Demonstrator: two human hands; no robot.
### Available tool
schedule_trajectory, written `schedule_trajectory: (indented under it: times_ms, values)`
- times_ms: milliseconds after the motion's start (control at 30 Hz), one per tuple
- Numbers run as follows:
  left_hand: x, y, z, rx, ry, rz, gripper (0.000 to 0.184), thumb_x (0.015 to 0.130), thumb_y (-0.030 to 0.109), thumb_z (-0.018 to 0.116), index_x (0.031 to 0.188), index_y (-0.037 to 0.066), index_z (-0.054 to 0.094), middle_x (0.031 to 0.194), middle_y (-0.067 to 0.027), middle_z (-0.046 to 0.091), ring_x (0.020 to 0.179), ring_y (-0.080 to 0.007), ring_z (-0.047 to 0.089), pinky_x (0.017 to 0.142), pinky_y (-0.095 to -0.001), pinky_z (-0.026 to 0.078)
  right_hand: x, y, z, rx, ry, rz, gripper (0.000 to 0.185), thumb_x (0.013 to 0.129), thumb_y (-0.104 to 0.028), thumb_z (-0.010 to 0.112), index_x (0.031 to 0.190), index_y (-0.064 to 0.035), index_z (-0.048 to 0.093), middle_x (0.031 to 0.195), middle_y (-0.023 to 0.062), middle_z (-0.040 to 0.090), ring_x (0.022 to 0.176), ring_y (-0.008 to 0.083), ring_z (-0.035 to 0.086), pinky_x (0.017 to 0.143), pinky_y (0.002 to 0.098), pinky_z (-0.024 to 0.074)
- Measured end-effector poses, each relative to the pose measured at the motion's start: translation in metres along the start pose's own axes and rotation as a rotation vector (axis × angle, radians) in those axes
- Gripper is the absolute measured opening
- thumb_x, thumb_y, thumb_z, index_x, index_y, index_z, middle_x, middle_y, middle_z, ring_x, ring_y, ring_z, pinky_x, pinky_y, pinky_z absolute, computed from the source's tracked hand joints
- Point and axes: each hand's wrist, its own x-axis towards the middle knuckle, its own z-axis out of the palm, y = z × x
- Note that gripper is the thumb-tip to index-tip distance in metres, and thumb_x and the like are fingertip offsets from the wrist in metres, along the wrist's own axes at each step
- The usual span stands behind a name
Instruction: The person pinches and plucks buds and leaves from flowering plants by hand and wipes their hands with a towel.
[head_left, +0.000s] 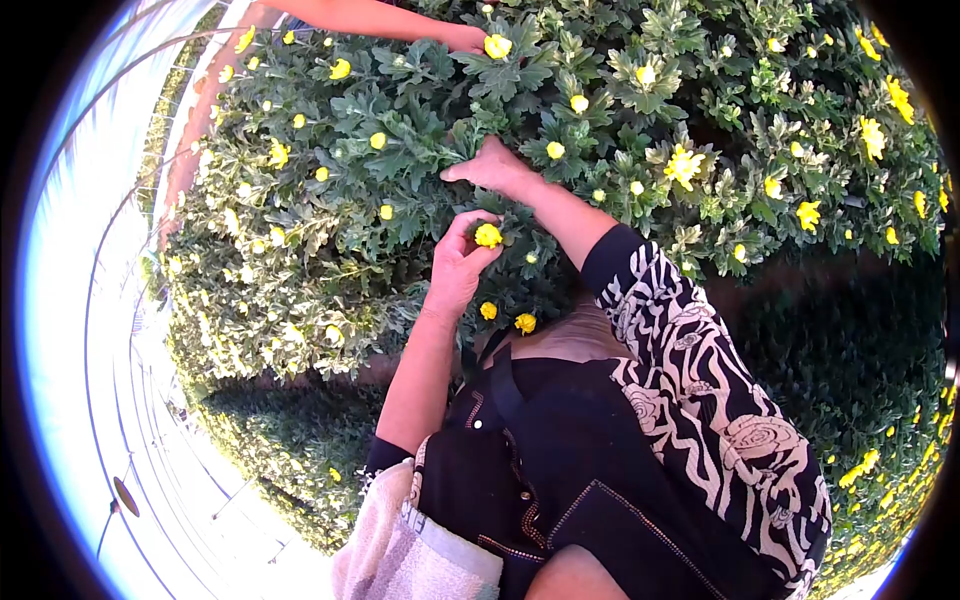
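My left hand [462, 262] is closed around a yellow chrysanthemum [488, 235], its thumb and fingers curled at the bloom's base. Just above and to the right, my right hand [492, 168] reaches into the green leaves of the chrysanthemum plants [420, 120]. Its thumb points left against the foliage, while leaves hide the other fingers. Two more yellow blooms [525, 323] show below my left hand, close to my body. A small round yellow bud [555, 150] stands to the right of my right hand.
At the top, another person's hand [465, 38] is beside a yellow bloom [497, 46]. Dense plants with scattered yellow flowers [684, 166] spread to both sides. A dark gap [850, 310] lies between rows. Thin curved hoops [92, 290] rise at left. A pale towel [420, 560] hangs beside me.
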Motion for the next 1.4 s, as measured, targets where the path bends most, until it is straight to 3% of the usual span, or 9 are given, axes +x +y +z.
schedule_trajectory:
  times_ms: [167,333,400,567,800,900,1100,1267,1400]
  values:
    - [-0.001,0.010,-0.015,-0.199,0.072,-0.046,0.038,0.100,0.032,0.044,0.121,0.003,0.057,0.116,-0.0117,0.064,0.108,-0.0183,0.060,0.095,-0.0346,0.048,-0.045,-0.075,-0.018,-0.279,-0.093,0.081,0.091,0.063,-0.029,0.086,0.132,0.0121,0.043,0.124,0.0211,0.061,0.110,0.0296,0.061,0.097,0.0355,0.0480]
    - [0.015,-0.003,-0.037,-0.114,0.589,-0.069,0.027,0.099,0.015,0.049,0.122,-0.001,0.050,0.106,-0.0138,0.065,0.086,-0.0219,0.068,0.069,-0.0287,0.055,-0.006,-0.003,0.012,-0.200,-0.271,-0.022,0.067,0.067,-0.021,0.083,0.128,-0.0055,0.059,0.118,0.0123,0.066,0.105,0.0225,0.063,0.094,0.0321,0.0482]
    - [0.023,0.005,-0.039,-0.072,0.768,-0.068,0.037,0.097,0.009,0.053,0.131,0.001,0.040,0.103,-0.0145,0.065,0.081,-0.0237,0.067,0.065,-0.0293,0.054,-0.009,-0.003,0.011,-0.224,-0.318,0.064,0.098,0.059,-0.039,0.085,0.133,0.0112,0.042,0.127,0.0266,0.058,0.118,0.0327,0.058,0.098,0.0364,0.0472]
    - [0.041,0.013,-0.056,-0.122,0.917,0.043,0.022,0.094,0.014,0.063,0.114,0.008,0.056,0.103,-0.0030,0.064,0.087,-0.0140,0.063,0.071,-0.0295,0.050,-0.015,-0.004,0.013,-0.186,-0.411,0.102,0.095,0.061,-0.035,0.083,0.134,0.0096,0.041,0.128,0.0252,0.058,0.118,0.0321,0.059,0.096,0.0347,0.0478]
    - [0.055,0.005,-0.067,-0.176,0.779,0.146,0.007,0.096,0.016,0.061,0.095,0.010,0.064,0.093,0.0020,0.065,0.082,-0.0089,0.058,0.071,-0.0280,0.049,-0.062,-0.039,0.006,-0.316,-0.121,0.005,0.078,0.069,-0.035,0.080,0.126,0.0093,0.051,0.118,0.0203,0.065,0.107,0.0280,0.064,0.092,0.0340,0.0495]
    - [0.055,0.000,-0.070,-0.175,0.790,0.123,0.009,0.098,0.014,0.058,0.090,0.009,0.061,0.090,0.0010,0.064,0.080,-0.0087,0.058,0.069,-0.0286,0.051,-0.052,-0.028,0.006,0.397,0.169,-0.119,0.038,0.073,-0.017,0.078,0.103,0.0028,0.068,0.101,0.0111,0.071,0.087,0.0160,0.064,0.081,0.0314,0.0511]
    - [0.046,-0.004,-0.052,-0.294,0.645,0.139,0.002,0.094,0.009,0.059,0.094,0.007,0.058,0.090,0.0009,0.062,0.080,-0.0101,0.057,0.077,-0.0293,0.051,-0.046,-0.024,0.005,-0.336,0.142,0.043,0.054,0.069,-0.022,0.079,0.113,0.0048,0.061,0.104,0.0195,0.069,0.102,0.0320,0.066,0.092,0.0380,0.0496]
    - [0.034,-0.006,-0.034,-0.051,0.609,0.241,0.043,0.083,0.004,0.069,0.120,0.003,0.049,0.108,-0.0041,0.058,0.094,-0.0123,0.055,0.085,-0.0253,0.045,-0.063,-0.039,-0.010,-0.152,-0.059,-0.202,0.052,0.069,-0.019,0.079,0.117,-0.0058,0.062,0.096,0.0134,0.071,0.092,0.0272,0.068,0.086,0.0368,0.0513]
    - [0.030,-0.011,-0.031,-0.050,0.698,0.274,0.030,0.087,0.004,0.069,0.114,0.004,0.056,0.103,-0.0015,0.062,0.090,-0.0108,0.057,0.082,-0.0261,0.047,-0.069,-0.024,-0.014,-0.076,-0.217,-0.074,0.045,0.072,-0.025,0.079,0.110,-0.0040,0.066,0.083,0.0096,0.071,0.069,0.0180,0.064,0.068,0.0341,0.0515]
